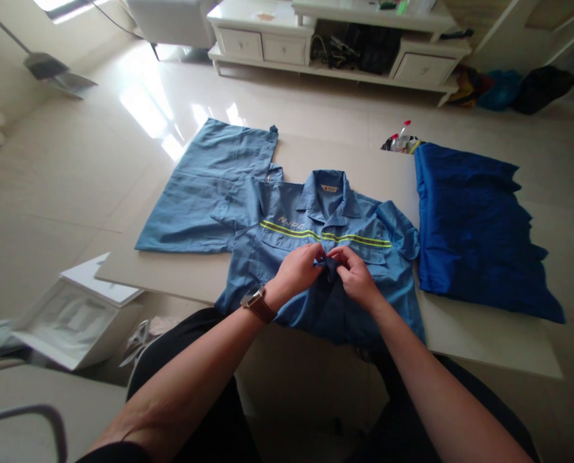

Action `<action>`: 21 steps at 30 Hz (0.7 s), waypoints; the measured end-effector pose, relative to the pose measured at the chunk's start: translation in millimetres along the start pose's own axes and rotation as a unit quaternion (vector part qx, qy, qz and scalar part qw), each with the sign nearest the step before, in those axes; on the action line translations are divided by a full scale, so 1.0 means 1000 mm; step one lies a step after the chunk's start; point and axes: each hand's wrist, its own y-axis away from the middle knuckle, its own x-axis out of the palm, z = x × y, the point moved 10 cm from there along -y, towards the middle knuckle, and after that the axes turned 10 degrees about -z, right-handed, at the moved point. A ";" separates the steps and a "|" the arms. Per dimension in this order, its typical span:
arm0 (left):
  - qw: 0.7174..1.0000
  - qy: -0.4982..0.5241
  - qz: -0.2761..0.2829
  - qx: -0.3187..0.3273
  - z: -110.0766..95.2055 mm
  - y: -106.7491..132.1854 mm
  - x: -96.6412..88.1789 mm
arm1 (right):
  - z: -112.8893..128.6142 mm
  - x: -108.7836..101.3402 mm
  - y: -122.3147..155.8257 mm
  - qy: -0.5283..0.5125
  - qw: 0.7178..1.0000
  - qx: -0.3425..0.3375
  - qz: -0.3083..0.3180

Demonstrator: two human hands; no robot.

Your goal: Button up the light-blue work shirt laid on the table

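Observation:
A blue work shirt (287, 260) with a collar and a yellow-green striped band lies front up across the table, its lower part hanging over the near edge. My left hand (300, 270), with a watch on the wrist, pinches the shirt's front placket just below the band. From the other side my right hand (357, 276) grips the same bunched fabric, its fingers close to the left ones. Whether a button is between the fingertips is hidden. Another light blue garment (195, 186) lies flat at the left, touching the shirt's sleeve.
Folded dark blue cloth (479, 231) lies on the right of the table (499, 334). Bottles with red caps (403, 136) stand beyond the table's far edge. An open white box (79, 315) sits low at the left. A white cabinet (267, 45) stands at the back.

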 end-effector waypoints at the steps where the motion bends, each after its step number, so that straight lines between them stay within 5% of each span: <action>1: 1.000 -0.002 -0.001 -0.001 0.000 0.000 0.000 | -0.001 0.001 0.000 -0.006 1.000 0.007 0.003; 13: 0.998 0.014 0.026 -0.064 0.005 -0.002 0.003 | -0.010 -0.014 -0.006 0.049 0.996 -0.001 -0.076; 21: 0.995 0.066 0.017 -0.067 0.006 -0.002 0.004 | -0.015 -0.008 -0.007 0.052 0.997 -0.005 -0.051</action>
